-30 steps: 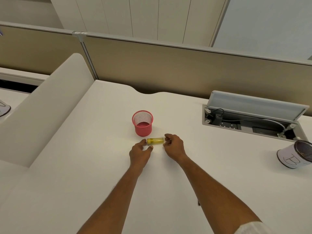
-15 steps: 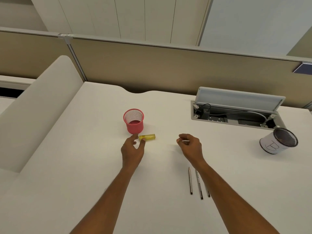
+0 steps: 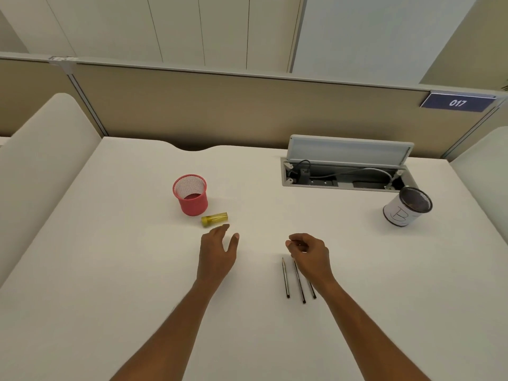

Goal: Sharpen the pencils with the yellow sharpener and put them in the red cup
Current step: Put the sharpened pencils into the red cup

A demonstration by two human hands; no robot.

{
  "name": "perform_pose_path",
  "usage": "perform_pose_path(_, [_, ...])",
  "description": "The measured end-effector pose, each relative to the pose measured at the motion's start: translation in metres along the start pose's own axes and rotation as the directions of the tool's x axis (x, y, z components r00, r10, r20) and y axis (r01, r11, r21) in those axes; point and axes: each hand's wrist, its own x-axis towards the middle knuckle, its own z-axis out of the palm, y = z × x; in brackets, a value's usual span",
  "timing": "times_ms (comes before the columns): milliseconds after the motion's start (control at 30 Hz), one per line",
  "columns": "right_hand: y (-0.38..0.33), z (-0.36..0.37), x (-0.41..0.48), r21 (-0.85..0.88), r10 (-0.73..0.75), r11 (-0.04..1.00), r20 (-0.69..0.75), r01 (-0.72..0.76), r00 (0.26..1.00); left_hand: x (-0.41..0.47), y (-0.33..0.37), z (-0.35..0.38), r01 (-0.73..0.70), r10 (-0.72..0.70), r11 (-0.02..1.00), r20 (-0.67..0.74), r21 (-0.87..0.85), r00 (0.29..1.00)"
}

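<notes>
The red mesh cup (image 3: 190,195) stands upright on the white desk (image 3: 110,257). Just to its right front lies the yellow sharpener (image 3: 215,218) on its side. My left hand (image 3: 217,253) hovers a little below the sharpener, fingers apart, holding nothing. My right hand (image 3: 310,254) is further right, fingers loosely curled with nothing in them. Three dark pencils (image 3: 286,277) lie side by side on the desk just below my right hand; my right wrist hides part of the rightmost one.
A white cup with a dark mesh rim (image 3: 406,206) stands at the right. An open cable hatch (image 3: 343,174) with wires sits at the back right. Beige partition walls bound the desk at the back and sides.
Both hands have let go of the yellow sharpener and drawn back towards me. My right hand moved right, over the pencils. The view has shifted right and the pencils came into view.
</notes>
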Motion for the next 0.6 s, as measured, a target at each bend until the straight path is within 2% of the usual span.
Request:
perform_pose_path(100, [0.007, -0.003, -0.014, -0.043, 0.017, 0.999, -0.002, -0.017, 1.000, -0.006, 0.000, 0.006, -0.013, 0.011, 0.999, 0.044, 0.052, 0.999])
perform_pose_path(233, [0.015, 0.000, -0.030, -0.109, 0.041, 0.993, -0.009, -0.042, 0.999, -0.010, -0.006, 0.015, -0.112, 0.098, 0.984, 0.104, 0.139, 0.990])
perform_pose_path(433, [0.020, 0.013, -0.047, -0.236, 0.020, 0.971, -0.006, -0.021, 1.000, -0.013, -0.026, 0.021, -0.290, 0.220, 0.884, 0.222, 0.367, 0.950])
perform_pose_path(600, [0.024, 0.020, -0.052, -0.370, 0.026, 0.929, -0.004, -0.025, 1.000, -0.019, -0.039, 0.023, -0.343, 0.243, 0.835, 0.271, 0.430, 0.931])
